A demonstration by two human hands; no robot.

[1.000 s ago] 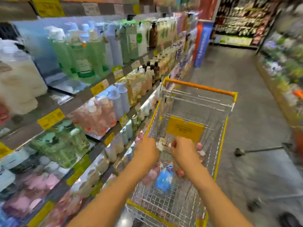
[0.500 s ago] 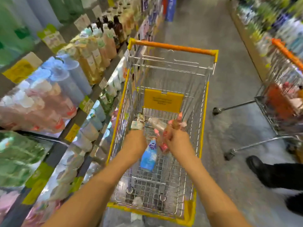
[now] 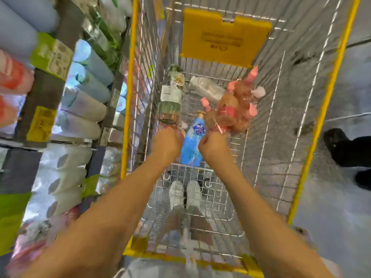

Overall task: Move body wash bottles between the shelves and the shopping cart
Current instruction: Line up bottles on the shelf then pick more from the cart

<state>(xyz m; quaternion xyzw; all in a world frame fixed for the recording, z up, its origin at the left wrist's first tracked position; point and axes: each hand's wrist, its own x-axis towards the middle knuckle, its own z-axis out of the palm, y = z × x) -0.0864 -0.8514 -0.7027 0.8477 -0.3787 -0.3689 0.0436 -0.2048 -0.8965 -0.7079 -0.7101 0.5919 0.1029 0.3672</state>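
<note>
Both hands reach into the shopping cart point(image 3: 329, 93): left hand point(image 3: 167, 142) grips a clear bottle point(image 3: 169, 105), right hand point(image 3: 213, 146) grips pink bottles point(image 3: 232, 109).

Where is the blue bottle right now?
In the head view, the blue bottle lies on the shopping cart's wire floor, between the left hand and right hand.

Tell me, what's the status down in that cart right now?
Left hand grips green-labelled bottle. Right hand grips pink bottles. Blue bottle lies between them on cart floor.
</note>
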